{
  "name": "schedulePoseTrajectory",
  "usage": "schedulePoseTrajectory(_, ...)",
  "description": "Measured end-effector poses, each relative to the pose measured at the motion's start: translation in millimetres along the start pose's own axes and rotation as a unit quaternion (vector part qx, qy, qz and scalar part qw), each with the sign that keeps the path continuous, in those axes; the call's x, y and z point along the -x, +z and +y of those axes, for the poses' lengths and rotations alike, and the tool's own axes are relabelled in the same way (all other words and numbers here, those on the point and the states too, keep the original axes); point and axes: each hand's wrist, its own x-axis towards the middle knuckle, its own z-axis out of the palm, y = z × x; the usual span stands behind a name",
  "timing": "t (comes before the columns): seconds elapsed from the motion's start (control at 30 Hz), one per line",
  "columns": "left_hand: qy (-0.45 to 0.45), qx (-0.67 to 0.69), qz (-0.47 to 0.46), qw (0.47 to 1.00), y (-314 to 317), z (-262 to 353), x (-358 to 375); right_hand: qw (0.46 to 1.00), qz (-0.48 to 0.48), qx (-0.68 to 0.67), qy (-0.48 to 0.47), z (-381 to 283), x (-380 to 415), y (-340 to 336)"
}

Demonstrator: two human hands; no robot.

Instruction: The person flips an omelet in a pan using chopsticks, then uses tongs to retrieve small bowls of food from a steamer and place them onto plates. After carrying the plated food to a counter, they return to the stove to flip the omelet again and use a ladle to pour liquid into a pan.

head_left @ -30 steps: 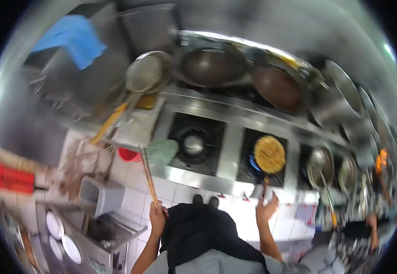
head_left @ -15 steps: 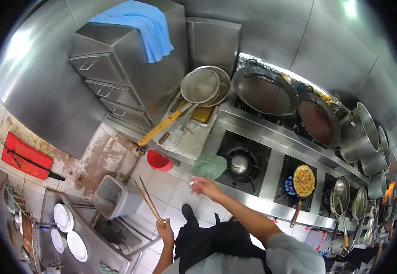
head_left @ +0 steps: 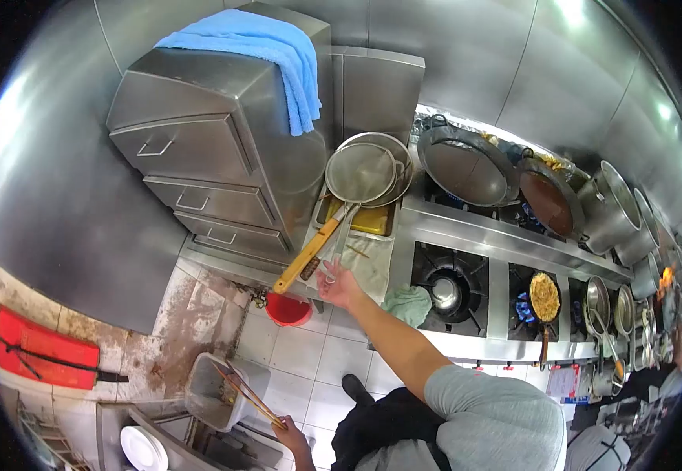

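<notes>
My left hand (head_left: 294, 441) at the bottom is closed around a pair of long wooden chopsticks (head_left: 250, 399), their tips pointing up and left over a grey bin. My right hand (head_left: 339, 286) reaches over the front edge of the counter with fingers spread. Its fingertips are right by the handle ends of metal utensils (head_left: 342, 235) lying there. Beside them is a mesh strainer (head_left: 360, 174) with a long wooden handle (head_left: 307, 255), resting over a wider bowl-shaped strainer. A green cloth (head_left: 407, 304) lies at the stove's front edge, right of my forearm.
An omelette-like food cooks in a small pan (head_left: 545, 298) over a blue flame. Two large woks (head_left: 466, 166) and tall pots (head_left: 612, 208) line the back. A red bucket (head_left: 288, 311) and the grey bin (head_left: 207, 396) stand on the floor. Drawers (head_left: 180, 149) rise at left.
My right hand has moved up and left, away from the green cloth, to the utensils on the counter. The blurred cloth now lies still. My left hand keeps the chopsticks; the view has shifted.
</notes>
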Motion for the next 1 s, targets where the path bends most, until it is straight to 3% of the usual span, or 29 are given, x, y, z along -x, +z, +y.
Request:
schedulePoseTrajectory(0.07,-0.013,0.009,-0.001,1.0,-1.1,5.5,-1.4,0.999,0.048,0.011,-0.005,2.7,-7.1,15.5)
schedulePoseTrajectory(0.13,-0.095,-0.069,-0.029,0.993,-0.4,32.8,-5.2,0.995,0.092,0.023,-0.008,7.6,-1.8,42.7)
schedulePoseTrajectory(0.17,-0.14,-0.015,-0.04,0.989,3.4,19.9,-11.6,0.996,0.09,0.008,-0.02,8.7,3.1,58.6)
schedulePoseTrajectory(0.33,-0.086,-0.015,-0.072,0.994,16.0,39.4,-24.3,0.986,0.13,0.043,-0.093,9.5,-31.9,33.5)
schedulePoseTrajectory(0.37,-0.084,-0.033,-0.082,0.993,15.8,37.3,-25.0,0.931,0.255,0.158,-0.207,10.4,-30.5,26.7)
schedulePoseTrajectory(0.4,-0.082,-0.048,-0.089,0.991,17.5,38.3,-26.3,0.834,0.367,0.269,-0.311,9.2,-27.5,26.8)
schedulePoseTrajectory(0.43,-0.082,-0.045,-0.094,0.991,18.0,30.4,-27.2,0.794,0.389,0.344,-0.317,-0.4,-20.1,22.1)
schedulePoseTrajectory(0.47,-0.084,-0.047,-0.085,0.992,16.9,18.8,-27.3,0.79,0.392,0.343,-0.322,-8.3,-13.3,18.4)
schedulePoseTrajectory(0.53,-0.094,-0.045,-0.083,0.991,10.6,-30.0,-27.3,0.702,0.448,0.441,-0.334,-24.1,9.8,20.3)
schedulePoseTrajectory(0.57,-0.089,-0.129,-0.087,0.984,4.4,-31.8,-23.2,0.698,0.455,0.436,-0.339,-35.6,18.2,12.8)
schedulePoseTrajectory(0.6,-0.08,-0.213,-0.092,0.97,-0.9,-36.9,-21.0,0.62,0.459,0.508,-0.384,-48.1,28.0,6.8)
schedulePoseTrajectory(0.63,-0.073,-0.214,-0.103,0.969,-2.4,-41.6,-31.2,0.532,0.459,0.574,-0.421,-59.6,36.4,0.3)
schedulePoseTrajectory(0.67,-0.048,-0.219,-0.131,0.966,-5.4,-46.8,-25.9,0.528,0.471,0.565,-0.423,-72.9,42.3,-5.6)
schedulePoseTrajectory(0.73,0.008,-0.229,-0.195,0.954,-7.6,-50.1,-34.7,0.637,0.424,0.539,-0.353,-99.3,80.6,22.3)
schedulePoseTrajectory(0.8,0.063,-0.234,-0.254,0.936,-4.6,-50.8,-45.0,0.716,0.36,0.474,-0.364,-119.7,114.0,49.7)
schedulePoseTrajectory(0.83,0.091,-0.235,-0.278,0.927,-2.6,-53.5,-53.6,0.713,0.369,0.466,-0.372,-131.7,128.0,56.6)
schedulePoseTrajectory(0.9,0.142,-0.239,-0.319,0.906,-1.0,-54.9,-71.9,0.84,0.245,0.335,-0.348,-151.8,151.6,68.4)
schedulePoseTrajectory(0.93,0.166,-0.24,-0.337,0.895,0.5,-59.5,-81.8,0.839,0.249,0.329,-0.354,-158.0,167.4,77.2)
schedulePoseTrajectory(1.0,0.21,-0.243,-0.374,0.87,4.0,-68.2,-95.5,0.893,0.173,0.234,-0.343,-167.3,205.0,93.7)
